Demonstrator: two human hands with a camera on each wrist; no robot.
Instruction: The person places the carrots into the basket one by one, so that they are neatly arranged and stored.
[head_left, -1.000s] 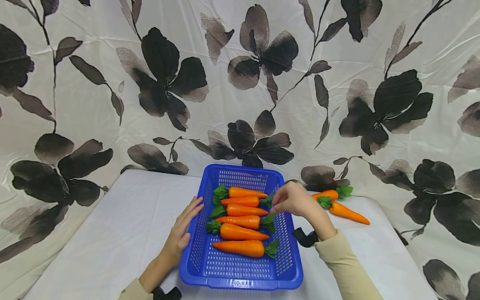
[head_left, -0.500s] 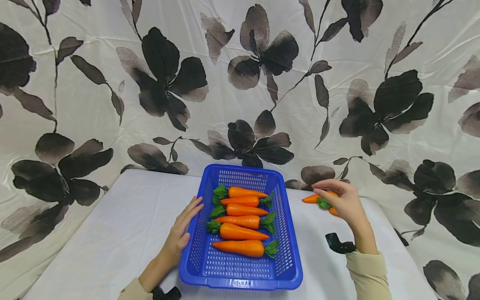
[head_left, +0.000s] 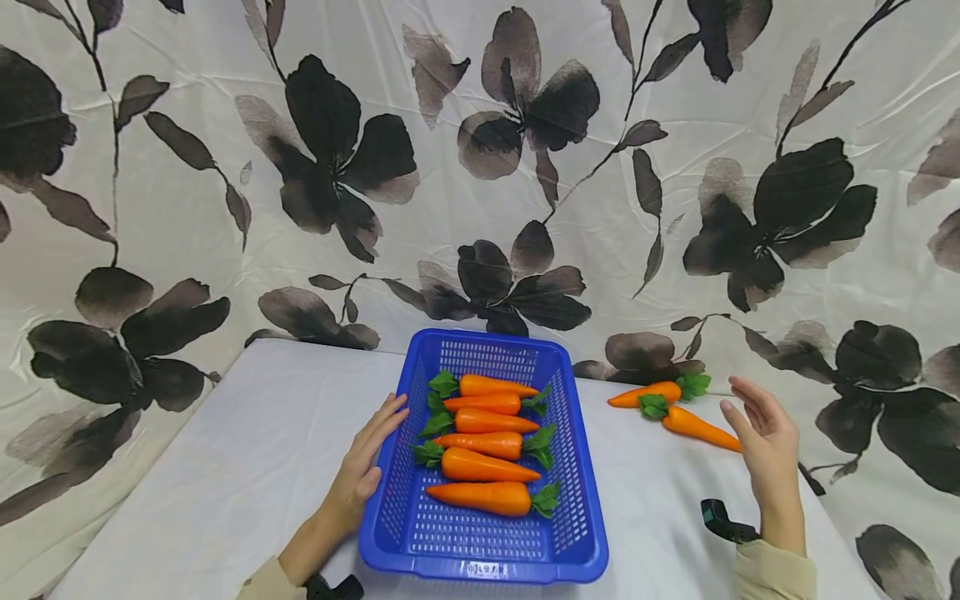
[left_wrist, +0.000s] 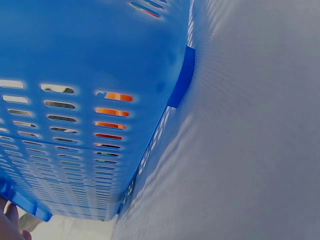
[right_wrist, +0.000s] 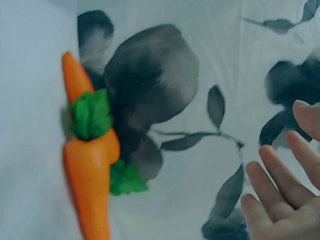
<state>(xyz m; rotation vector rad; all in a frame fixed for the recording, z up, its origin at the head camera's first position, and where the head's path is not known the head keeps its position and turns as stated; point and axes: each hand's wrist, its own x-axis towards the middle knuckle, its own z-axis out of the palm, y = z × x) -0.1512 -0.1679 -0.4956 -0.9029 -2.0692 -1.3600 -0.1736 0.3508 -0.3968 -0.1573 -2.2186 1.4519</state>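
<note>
A blue perforated plastic basket [head_left: 491,568] holds several orange carrots [head_left: 491,465] with green leaf tops, laid in a row with tops facing different ways. My left hand [head_left: 365,461] rests its extended fingers against the basket's left rim. In the left wrist view, its fingertips [left_wrist: 11,220] show at the rim, beside the slotted basket wall [left_wrist: 75,55]. My right hand [head_left: 768,442] is raised at the right, fingers spread and holding nothing. Just left of it lie two carrots on the table: a nearer one [head_left: 701,429] and a farther one [head_left: 648,393], leaf tops close together.
A white cloth covers the table [head_left: 202,467]. Behind it hangs a pale curtain with dark flowers [head_left: 517,192]. The basket's far end stands close to the curtain. Each wrist carries a black camera mount [head_left: 726,521].
My right hand has moved from the basket's right rim, past the two loose carrots, to their right, and its fingers have spread. The left hand and the basket stay put.
</note>
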